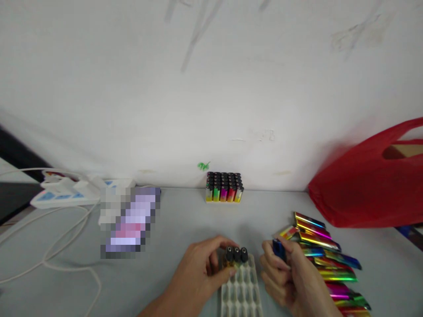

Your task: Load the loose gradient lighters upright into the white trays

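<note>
At the far end of a pale tray [243, 293] with rows of slots stand three lighters [236, 254] with black tops. My left hand [201, 264] is closed round the left one of these, thumb in front and index finger behind. To the right of the tray, my right hand [291, 277] grips a dark blue lighter [279, 249] between thumb and fingers, and most of it is hidden. Beside that hand lies a loose pile of shiny, many-coloured lighters [337, 275], partly covered by my right hand and wrist.
A full tray of upright lighters [224, 189] stands against the wall. On the right sits a red bag [366, 185]. A pixelated phone-like screen [134, 224], a power strip [69, 193] and white cables [62, 263] occupy the left side.
</note>
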